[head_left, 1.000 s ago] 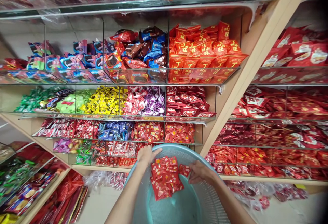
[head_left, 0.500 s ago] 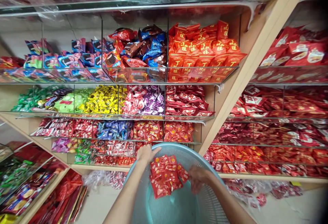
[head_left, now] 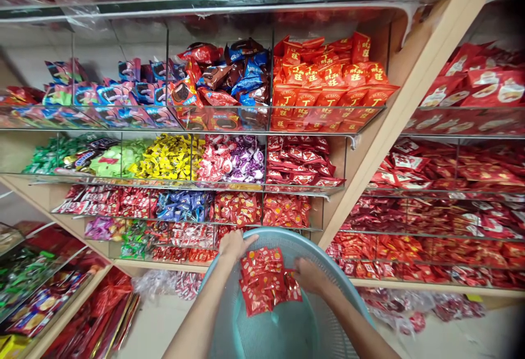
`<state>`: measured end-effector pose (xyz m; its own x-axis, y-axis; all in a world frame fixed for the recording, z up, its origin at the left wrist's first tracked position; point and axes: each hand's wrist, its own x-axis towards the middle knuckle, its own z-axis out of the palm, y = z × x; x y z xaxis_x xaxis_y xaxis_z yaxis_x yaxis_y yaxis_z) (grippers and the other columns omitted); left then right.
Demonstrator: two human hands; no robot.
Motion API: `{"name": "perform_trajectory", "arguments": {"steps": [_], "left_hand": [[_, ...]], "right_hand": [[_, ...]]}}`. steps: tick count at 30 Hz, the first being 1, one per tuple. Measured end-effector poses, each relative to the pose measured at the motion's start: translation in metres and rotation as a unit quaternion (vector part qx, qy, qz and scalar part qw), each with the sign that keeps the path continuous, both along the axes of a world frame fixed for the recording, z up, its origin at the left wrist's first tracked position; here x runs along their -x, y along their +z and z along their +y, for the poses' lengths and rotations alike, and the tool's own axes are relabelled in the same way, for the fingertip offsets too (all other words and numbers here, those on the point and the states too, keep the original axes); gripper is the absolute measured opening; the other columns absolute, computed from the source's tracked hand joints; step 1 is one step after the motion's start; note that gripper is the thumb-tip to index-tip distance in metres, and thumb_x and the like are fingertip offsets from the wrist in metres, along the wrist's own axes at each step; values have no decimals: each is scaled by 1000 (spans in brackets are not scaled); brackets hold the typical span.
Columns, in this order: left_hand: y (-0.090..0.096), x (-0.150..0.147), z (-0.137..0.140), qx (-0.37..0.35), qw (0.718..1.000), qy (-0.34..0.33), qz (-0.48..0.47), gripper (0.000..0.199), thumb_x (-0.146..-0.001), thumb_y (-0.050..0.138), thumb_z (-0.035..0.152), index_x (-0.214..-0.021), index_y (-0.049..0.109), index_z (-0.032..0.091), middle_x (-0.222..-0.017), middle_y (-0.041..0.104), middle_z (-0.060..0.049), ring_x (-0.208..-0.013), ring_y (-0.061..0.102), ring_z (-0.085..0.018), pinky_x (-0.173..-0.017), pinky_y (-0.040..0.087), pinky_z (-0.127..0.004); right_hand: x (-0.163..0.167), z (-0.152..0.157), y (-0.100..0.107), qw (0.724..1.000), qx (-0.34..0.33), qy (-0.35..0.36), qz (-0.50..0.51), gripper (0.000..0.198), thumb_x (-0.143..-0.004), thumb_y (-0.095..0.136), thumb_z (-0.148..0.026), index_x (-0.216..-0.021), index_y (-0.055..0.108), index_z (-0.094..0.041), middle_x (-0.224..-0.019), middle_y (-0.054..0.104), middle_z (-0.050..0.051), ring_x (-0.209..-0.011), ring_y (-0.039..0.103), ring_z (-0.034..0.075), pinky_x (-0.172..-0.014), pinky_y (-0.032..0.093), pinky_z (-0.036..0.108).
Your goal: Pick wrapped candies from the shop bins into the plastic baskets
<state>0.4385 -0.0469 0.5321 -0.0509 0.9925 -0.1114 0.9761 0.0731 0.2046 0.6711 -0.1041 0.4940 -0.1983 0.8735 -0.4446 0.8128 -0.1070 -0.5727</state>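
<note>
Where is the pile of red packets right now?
In the head view, the red packets lie low at centre inside the blue basket, between the left hand on its far rim and the right hand touching the pile's right edge.

A pale teal plastic basin (head_left: 328, 315), round with a finely perforated wall and a smooth bottom, sits low in the head view, its far rim tilted up. A heap of small red snack packets (head_left: 264, 279) with yellow and orange print lies inside the basin, against its far wall just below the rim, the packets overlapping flat in a loose pile.
</note>
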Motion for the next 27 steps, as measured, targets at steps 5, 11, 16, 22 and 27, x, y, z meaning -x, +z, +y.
{"name": "perform_trajectory", "arguments": {"steps": [5,11,16,22,27], "left_hand": [[-3,1,1,-8,1000,-3,-3,86,-63,20,82,-88,66,14,-90,67,-17,-89,61,-34,-76,46,-43],[-1,0,0,3,1000,-3,3,84,-66,20,79,-91,65,13,-95,66,-19,-93,60,-33,-79,45,-41],[-2,0,0,-4,1000,-3,9,84,-66,21,79,-91,66,13,-94,66,-18,-91,60,-34,-78,45,-43],[-5,1,2,-7,1000,0,7,84,-67,18,78,-89,66,13,-92,66,-18,-91,60,-34,-78,45,-43],[-4,0,1,-2,1000,4,8,84,-65,21,80,-88,66,14,-92,67,-17,-90,61,-33,-77,46,-42]], "right_hand": [[22,-9,11,974,-150,161,55,18,-71,56,-27,-87,50,-19,-92,57,4,-83,53,19,-73,39,28],[35,-20,5,965,-174,193,20,18,-69,56,-20,-85,47,-22,-96,55,4,-89,50,20,-71,38,28],[35,-22,9,967,-173,183,23,18,-67,53,-14,-82,47,-22,-93,55,4,-88,51,20,-72,39,29],[46,-28,18,972,-144,181,-42,25,-65,52,-12,-88,48,-21,-103,55,7,-97,51,23,-76,38,31],[40,-25,18,979,-137,154,2,23,-63,60,-21,-83,48,-21,-95,57,5,-88,53,21,-70,38,29]]}}
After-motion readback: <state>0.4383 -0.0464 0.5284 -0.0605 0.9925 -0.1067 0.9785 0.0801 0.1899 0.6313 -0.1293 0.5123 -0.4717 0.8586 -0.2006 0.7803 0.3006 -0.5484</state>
